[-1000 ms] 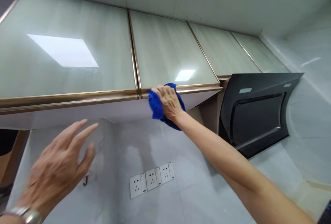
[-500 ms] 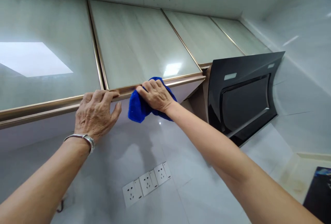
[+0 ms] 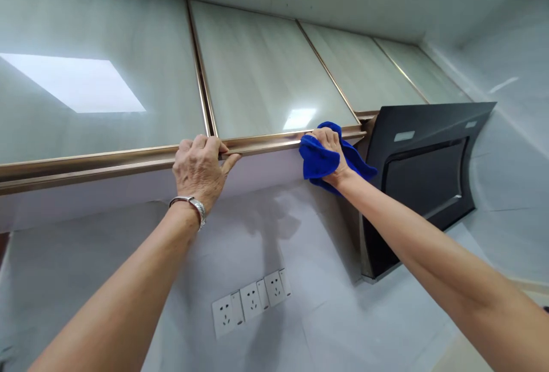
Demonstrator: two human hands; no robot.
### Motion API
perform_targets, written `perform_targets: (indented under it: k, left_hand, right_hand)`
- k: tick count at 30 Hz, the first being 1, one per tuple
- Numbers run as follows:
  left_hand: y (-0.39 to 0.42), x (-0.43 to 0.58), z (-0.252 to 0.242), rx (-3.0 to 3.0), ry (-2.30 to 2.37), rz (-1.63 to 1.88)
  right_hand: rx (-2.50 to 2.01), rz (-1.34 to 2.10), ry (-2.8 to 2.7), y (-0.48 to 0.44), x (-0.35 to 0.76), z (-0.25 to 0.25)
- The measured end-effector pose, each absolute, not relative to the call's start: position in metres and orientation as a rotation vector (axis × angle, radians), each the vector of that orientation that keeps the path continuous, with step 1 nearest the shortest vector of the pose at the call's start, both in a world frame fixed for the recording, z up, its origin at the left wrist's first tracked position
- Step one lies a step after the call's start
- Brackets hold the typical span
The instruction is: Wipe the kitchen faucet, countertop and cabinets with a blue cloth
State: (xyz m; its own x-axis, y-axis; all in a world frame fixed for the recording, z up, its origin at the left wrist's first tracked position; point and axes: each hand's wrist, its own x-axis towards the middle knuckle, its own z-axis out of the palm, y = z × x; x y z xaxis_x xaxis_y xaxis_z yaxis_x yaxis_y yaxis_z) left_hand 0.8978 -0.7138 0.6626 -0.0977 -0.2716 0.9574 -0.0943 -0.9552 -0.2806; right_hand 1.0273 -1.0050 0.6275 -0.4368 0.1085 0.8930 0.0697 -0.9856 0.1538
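2 hands at the copper trim (image 3: 107, 161) under the wall cabinets
Right hand (image 3: 329, 146) clutches a blue cloth (image 3: 319, 161) against the trim, just beside the black range hood (image 3: 424, 177); left hand (image 3: 201, 165) curls over the trim edge.

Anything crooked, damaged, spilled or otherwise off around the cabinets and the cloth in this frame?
Nothing stands out. The right hand presses a blue cloth on the bronze trim; the left hand grips that trim. Cabinet doors, range hood and sockets look intact.
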Motion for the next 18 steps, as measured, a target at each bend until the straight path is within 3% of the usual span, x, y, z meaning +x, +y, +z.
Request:
perform_targets:
  k: [4, 11, 18]
  left_hand:
    - [-0.714, 0.900, 0.661, -1.959, 0.418, -2.197]
    - [-0.710, 0.883, 0.662, -2.124, 0.381, -2.011]
    - [-0.707, 0.885, 0.671, -1.993, 0.329, -2.042]
  right_hand:
    - [1.603, 2.682, 0.220, -0.955, 1.015, 0.628]
    - [1.550, 2.578, 0.648, -0.848, 0.990, 0.651]
    - [1.609, 2.418, 0.641, -0.895, 0.998, 0.658]
